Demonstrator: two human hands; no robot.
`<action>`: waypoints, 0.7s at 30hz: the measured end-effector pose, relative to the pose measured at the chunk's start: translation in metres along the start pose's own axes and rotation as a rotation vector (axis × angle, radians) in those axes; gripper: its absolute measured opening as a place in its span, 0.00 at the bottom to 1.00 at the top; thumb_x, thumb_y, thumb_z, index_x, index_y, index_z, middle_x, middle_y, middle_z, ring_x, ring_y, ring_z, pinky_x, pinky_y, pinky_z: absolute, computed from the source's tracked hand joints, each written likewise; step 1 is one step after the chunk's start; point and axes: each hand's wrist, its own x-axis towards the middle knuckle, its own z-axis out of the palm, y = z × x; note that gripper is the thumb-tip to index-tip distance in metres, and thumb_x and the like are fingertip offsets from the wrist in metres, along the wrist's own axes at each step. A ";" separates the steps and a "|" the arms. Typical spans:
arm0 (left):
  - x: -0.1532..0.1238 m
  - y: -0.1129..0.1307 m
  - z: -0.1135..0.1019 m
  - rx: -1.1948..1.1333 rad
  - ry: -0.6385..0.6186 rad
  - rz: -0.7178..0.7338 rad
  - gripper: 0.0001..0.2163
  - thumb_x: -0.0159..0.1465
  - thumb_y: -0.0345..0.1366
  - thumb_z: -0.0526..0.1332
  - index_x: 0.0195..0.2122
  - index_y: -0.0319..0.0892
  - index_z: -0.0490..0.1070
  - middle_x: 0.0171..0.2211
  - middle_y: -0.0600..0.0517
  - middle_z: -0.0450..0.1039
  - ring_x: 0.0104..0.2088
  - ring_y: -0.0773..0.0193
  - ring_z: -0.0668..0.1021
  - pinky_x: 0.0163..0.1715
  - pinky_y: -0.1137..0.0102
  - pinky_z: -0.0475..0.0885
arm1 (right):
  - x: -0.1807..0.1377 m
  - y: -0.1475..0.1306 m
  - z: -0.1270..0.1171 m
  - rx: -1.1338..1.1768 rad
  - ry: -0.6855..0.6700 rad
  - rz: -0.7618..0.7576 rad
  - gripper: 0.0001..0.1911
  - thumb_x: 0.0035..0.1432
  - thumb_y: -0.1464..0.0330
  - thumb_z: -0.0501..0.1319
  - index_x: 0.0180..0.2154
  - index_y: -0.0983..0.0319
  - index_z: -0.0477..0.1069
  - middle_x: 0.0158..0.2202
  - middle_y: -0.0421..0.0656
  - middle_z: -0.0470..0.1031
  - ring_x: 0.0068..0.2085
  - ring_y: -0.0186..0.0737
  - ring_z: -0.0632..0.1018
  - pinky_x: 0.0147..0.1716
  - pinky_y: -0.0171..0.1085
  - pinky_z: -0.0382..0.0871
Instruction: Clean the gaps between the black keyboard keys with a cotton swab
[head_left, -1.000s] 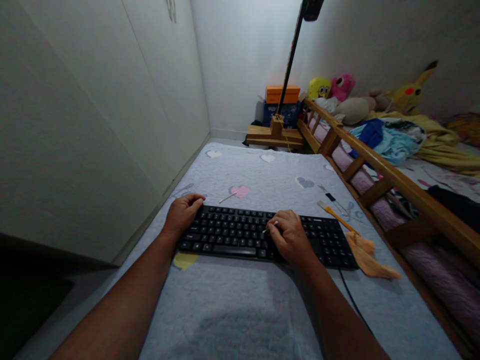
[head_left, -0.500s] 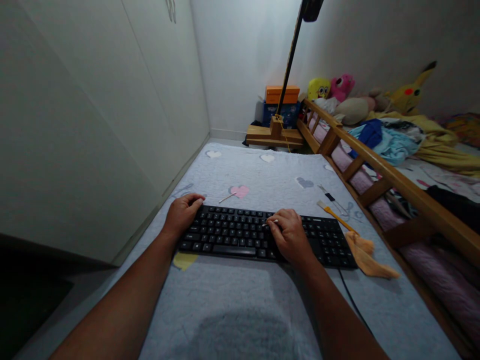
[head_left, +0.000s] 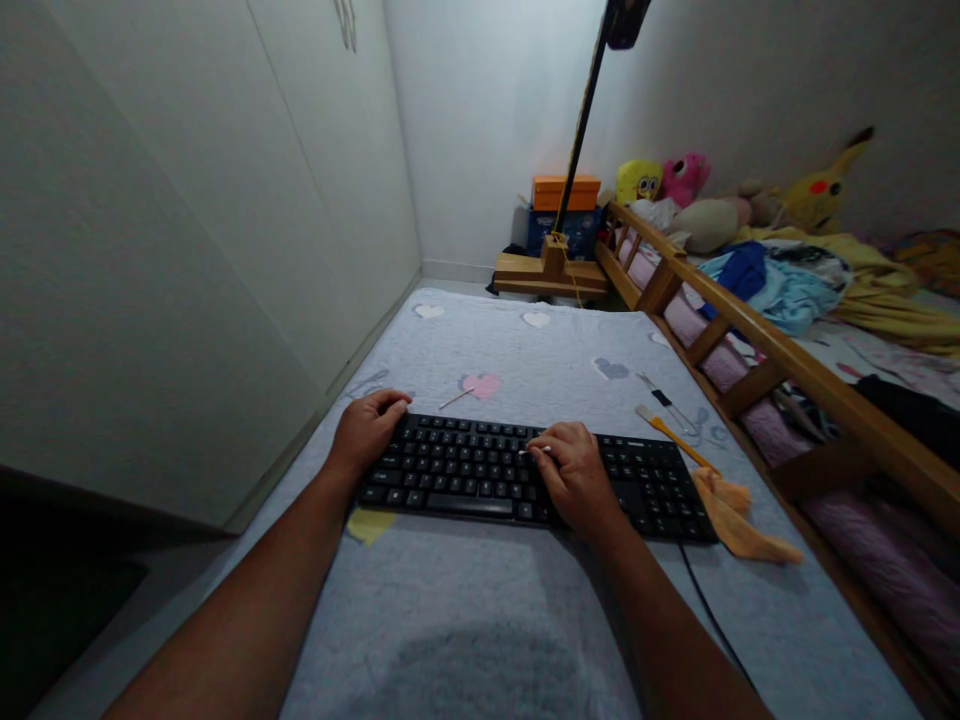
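Observation:
A black computer keyboard lies across the bedspread in front of me. My left hand is closed on its upper left corner, thumb along the edge. Over the keys right of the middle, my right hand pinches a thin white cotton swab between thumb and fingers. The swab points left, with its tip at the keys. Another cotton swab rests on the cover beyond the keyboard. At the right are tweezers, a brush with a yellow handle and a crumpled orange cloth by the keyboard's edge.
The keyboard's cable runs toward me at the right. A wooden bed rail borders the bedspread on the right, and white cupboard doors stand on the left. Past the far end is a wooden stand with a pole.
My right hand has shifted slightly left over the keys with the cotton swab. My left hand stays on the keyboard's corner.

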 end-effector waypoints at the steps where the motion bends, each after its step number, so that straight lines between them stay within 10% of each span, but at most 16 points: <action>1: 0.000 0.000 0.000 0.002 -0.001 0.002 0.16 0.56 0.46 0.59 0.36 0.41 0.80 0.37 0.47 0.82 0.40 0.52 0.81 0.47 0.61 0.74 | 0.000 0.000 0.000 0.002 0.001 -0.004 0.10 0.66 0.72 0.57 0.35 0.59 0.76 0.36 0.44 0.77 0.43 0.45 0.71 0.47 0.46 0.61; 21: 0.000 0.000 0.000 -0.004 0.000 -0.002 0.16 0.55 0.46 0.59 0.35 0.42 0.80 0.36 0.47 0.82 0.39 0.53 0.81 0.46 0.61 0.74 | 0.001 -0.013 -0.002 -0.005 -0.052 -0.036 0.10 0.64 0.73 0.57 0.32 0.59 0.74 0.34 0.44 0.76 0.42 0.44 0.71 0.47 0.47 0.61</action>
